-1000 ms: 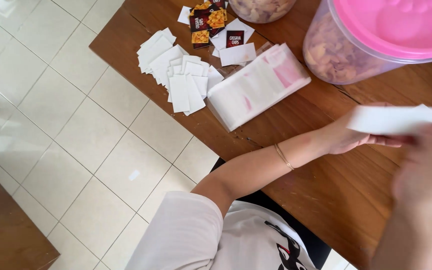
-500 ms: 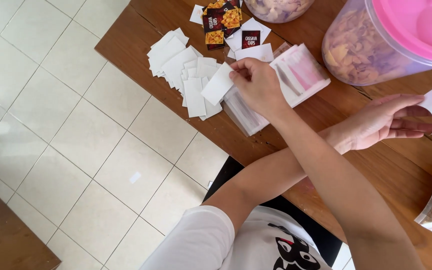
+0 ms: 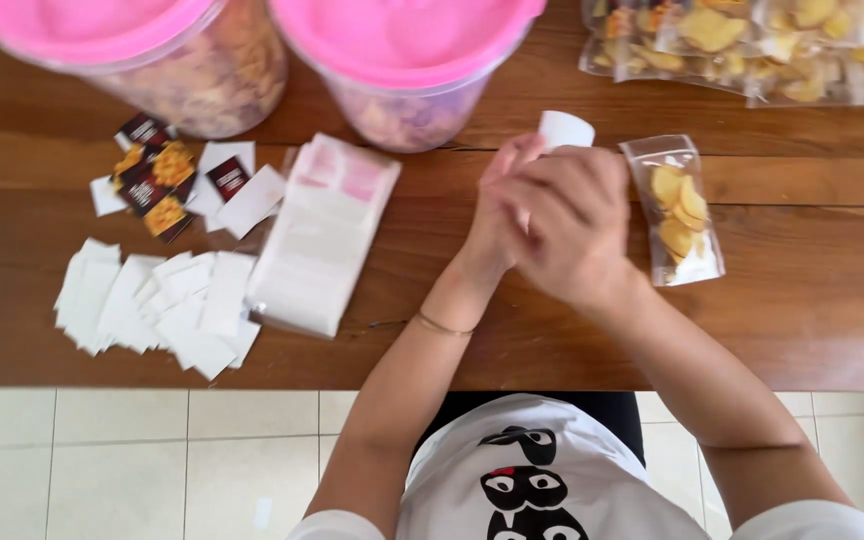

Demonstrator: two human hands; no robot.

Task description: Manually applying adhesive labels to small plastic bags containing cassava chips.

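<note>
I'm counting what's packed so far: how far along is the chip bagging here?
Done: filled chip bags are piled at the table's far right, and one small filled bag lies beside the hands. In hand: the left hand and right hand are together on a white paper slip. Left: the stack of empty bags, loose slips and two pink-lidded chip jars.

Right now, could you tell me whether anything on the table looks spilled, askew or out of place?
Nothing looks spilled. The white paper slips lie in a loose, overlapping scatter near the table's front edge, and a few printed labels sit jumbled beside the stack of empty bags. Both hands hold a white slip.
</note>
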